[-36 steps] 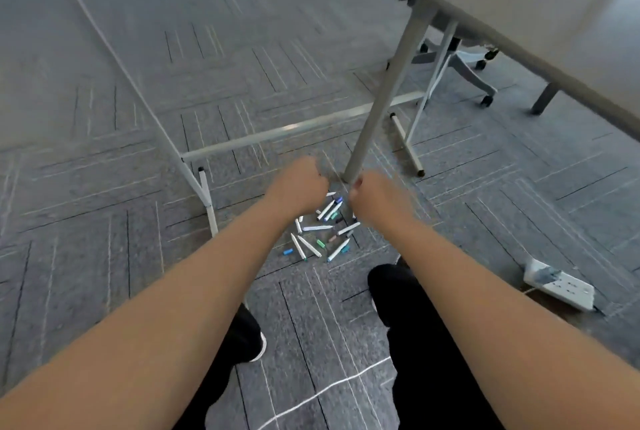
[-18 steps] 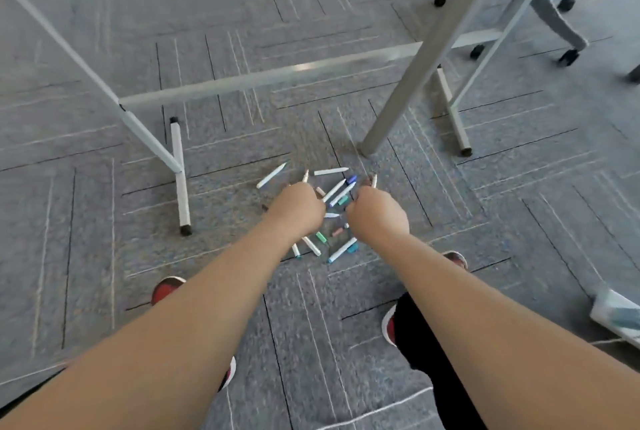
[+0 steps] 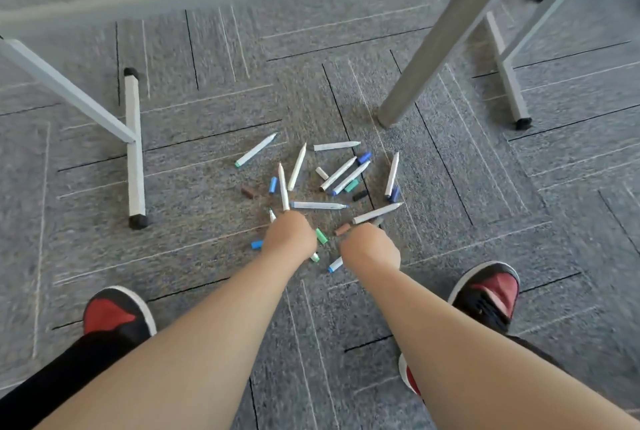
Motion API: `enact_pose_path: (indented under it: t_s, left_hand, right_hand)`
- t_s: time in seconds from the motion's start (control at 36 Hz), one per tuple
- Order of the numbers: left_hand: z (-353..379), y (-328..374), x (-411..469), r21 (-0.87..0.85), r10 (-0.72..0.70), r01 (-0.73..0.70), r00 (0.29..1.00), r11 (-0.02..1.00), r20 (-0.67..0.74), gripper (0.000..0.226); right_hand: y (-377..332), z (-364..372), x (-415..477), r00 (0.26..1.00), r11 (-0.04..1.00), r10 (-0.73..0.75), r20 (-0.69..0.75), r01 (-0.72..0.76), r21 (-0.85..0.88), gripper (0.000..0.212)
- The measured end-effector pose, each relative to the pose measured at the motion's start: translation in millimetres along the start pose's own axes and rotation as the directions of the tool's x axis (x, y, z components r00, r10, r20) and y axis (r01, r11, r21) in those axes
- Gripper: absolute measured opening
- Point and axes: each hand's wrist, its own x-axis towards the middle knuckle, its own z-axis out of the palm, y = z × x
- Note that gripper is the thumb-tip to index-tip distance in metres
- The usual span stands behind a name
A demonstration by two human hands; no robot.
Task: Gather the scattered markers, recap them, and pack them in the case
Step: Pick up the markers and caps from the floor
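- Nearest me, my red-and-black shoes [image 3: 117, 312] stand either side of the work on the grey carpet [image 3: 194, 256]. I'd plant them there so no cap gets kicked away.
- My left hand [image 3: 285, 235] and right hand [image 3: 370, 249] are down at the near edge of the scatter, backs to the camera and fingers tucked under. I cannot tell whether either one grips anything. A white marker [image 3: 283, 187] runs straight out from the left knuckles, and a slanted marker [image 3: 377, 213] lies at the right hand's far side.
- Loose caps lie close by: a blue cap [image 3: 256, 244] just left of the left hand, and a green cap [image 3: 321, 236] and a brown cap [image 3: 343, 229] between the hands. A blue-ended marker [image 3: 335, 264] pokes out near the right wrist. I'd begin here, matching each cap's colour to the barrel's end plug before pressing it home.
- Farther off is the main scatter: a pair of markers [image 3: 343, 175] lying side by side, with a teal cap [image 3: 351, 185] and a black cap [image 3: 360, 195] just beside them. I'd take one barrel at a time rather than rake the pile, since caps likely roll.
- Farthest out, a green-ended marker [image 3: 256, 149] sits far left and a level marker [image 3: 336, 146] far centre, short of the table leg [image 3: 433, 38]. I'd collect these last.
- The case is not in view, so I'd locate it before packing.
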Motion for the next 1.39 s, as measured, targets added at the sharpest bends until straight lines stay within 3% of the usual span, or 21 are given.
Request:
enact_pose_path:
  t_s: [0.22,0.36,0.61,0.78,1.0,1.19,1.39]
  left_hand:
    - [26,2,25,0.180,-0.112,0.101,0.992,0.979,0.053,0.029]
    - [41,-2,37,0.058,-0.134,0.135,0.991,0.989,-0.017,0.019]
    - [42,-5,31,-0.105,-0.162,0.154,0.985,0.982,-0.064,0.026]
    - [23,-11,31,-0.137,-0.160,0.144,0.981,0.980,-0.111,0.027]
    - [16,-28,47,-0.064,-0.131,0.124,0.983,0.990,-0.131,0.024]
    - [26,-28,57,-0.015,-0.109,0.108,0.987,0.994,-0.114,0.018]
    - [25,-28,56,-0.054,-0.158,0.152,0.978,0.987,-0.134,0.010]
  right_hand:
    - [2,28,31,0.990,0.987,0.133,0.041,-0.137,0.087,0.014]
    - [-1,40,38,0.984,0.966,0.173,0.045,-0.179,0.185,0.021]
    - [-5,43,32,0.982,0.948,0.172,0.080,-0.187,0.258,0.022]
    - [-15,33,24,0.984,0.935,0.146,0.101,-0.171,0.310,0.015]
    - [-34,28,38,0.999,0.943,0.023,0.028,-0.031,0.332,0.030]
    - [-39,27,47,1.000,0.907,-0.013,0.012,0.007,0.421,0.012]
    - [-39,15,51,1.000,0.905,-0.006,0.016,-0.001,0.426,0.015]
